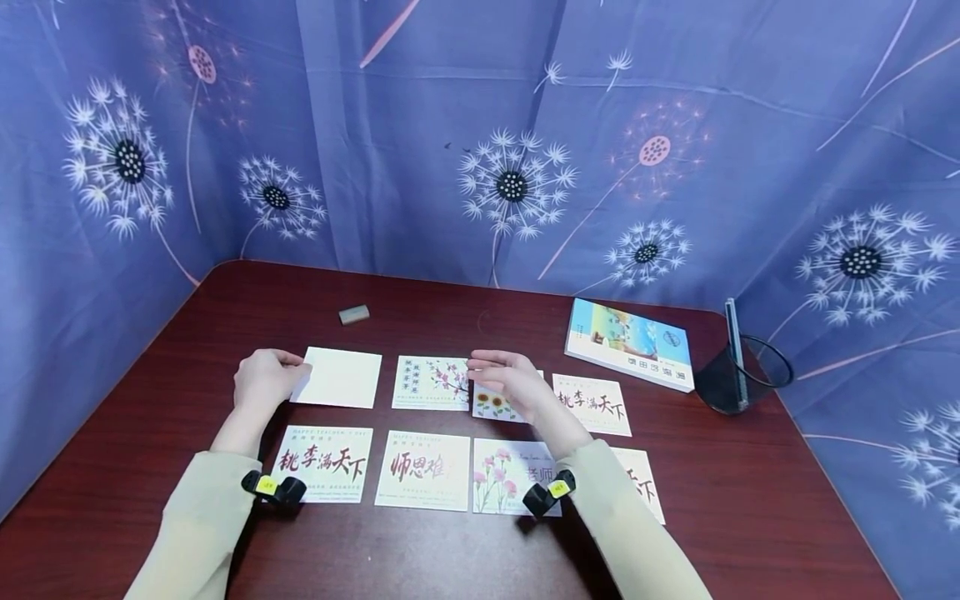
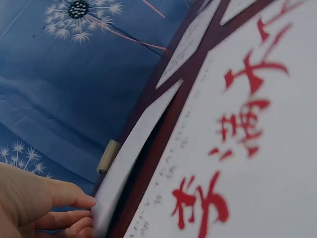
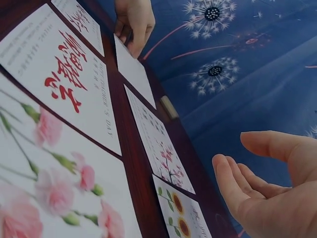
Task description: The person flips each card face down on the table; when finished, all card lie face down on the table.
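At the back left of the card layout, my left hand (image 1: 268, 379) pinches the left edge of a blank white card (image 1: 341, 377) between thumb and fingers. In the left wrist view that card (image 2: 133, 148) shows a dark shadow along its near side. My right hand (image 1: 513, 383) is held over the sunflower card (image 1: 491, 403), covering part of it. Its thumb and fingers (image 3: 233, 183) are spread apart with nothing between them. Between the two hands lies a plum blossom card (image 1: 427, 383) with dark lettering.
In the front row are red-lettered cards (image 1: 322, 462) and a pink carnation card (image 1: 495, 483), partly behind my right wrist. Another red-lettered card (image 1: 592, 402) lies right of my hand. Behind are a small grey block (image 1: 354, 315), a book (image 1: 630, 342) and a black mesh pen holder (image 1: 723, 379).
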### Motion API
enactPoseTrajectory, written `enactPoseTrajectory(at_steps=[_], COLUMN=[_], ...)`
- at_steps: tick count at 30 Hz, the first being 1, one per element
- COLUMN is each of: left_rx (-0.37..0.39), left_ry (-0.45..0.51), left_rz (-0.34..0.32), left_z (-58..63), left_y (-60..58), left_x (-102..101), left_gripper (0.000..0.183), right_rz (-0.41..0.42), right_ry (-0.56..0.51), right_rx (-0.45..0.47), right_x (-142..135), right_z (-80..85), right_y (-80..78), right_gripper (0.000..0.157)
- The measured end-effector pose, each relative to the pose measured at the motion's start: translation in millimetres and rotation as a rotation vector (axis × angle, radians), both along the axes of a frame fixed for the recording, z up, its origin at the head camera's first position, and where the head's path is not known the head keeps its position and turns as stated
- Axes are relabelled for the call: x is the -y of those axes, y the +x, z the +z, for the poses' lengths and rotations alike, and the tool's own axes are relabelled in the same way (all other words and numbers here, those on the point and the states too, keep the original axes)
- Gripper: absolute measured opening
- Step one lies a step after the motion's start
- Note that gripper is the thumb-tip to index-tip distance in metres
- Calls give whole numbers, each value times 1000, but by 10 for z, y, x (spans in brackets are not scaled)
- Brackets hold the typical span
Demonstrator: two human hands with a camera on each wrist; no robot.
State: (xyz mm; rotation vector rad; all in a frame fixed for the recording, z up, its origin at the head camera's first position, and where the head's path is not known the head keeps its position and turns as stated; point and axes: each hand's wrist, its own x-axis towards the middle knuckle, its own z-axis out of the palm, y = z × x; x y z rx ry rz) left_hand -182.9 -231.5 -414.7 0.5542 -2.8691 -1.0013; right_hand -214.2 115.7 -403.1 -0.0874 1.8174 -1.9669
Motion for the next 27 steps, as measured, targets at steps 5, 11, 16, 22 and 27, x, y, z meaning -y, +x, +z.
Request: enactPoseTrajectory(at_steps=[5,11,16,22,27], left_rx=[-91,-151,2,75,94], left_ry=[-48,179,398,404,411], left_rz=[-12,-238,-345,-334,-340], left_z=[50,135,62,14,13], left_y=[-12,-110,-155,-127,-123], left_x=[-27,-397,-790,-958,-982], left_gripper=[29,31,39,47,49], right_rz=[-2,6,74,94,93], right_ry=[43,68,71,78,100], right_rx=[-12,-1,14,30,36], right_x=[-80,-134,-122,-82,-78], right_z=[23,32,-7,-42,-41], right_y=[-9,-19,1,45,38], right_gripper=[52,52,53,56,57])
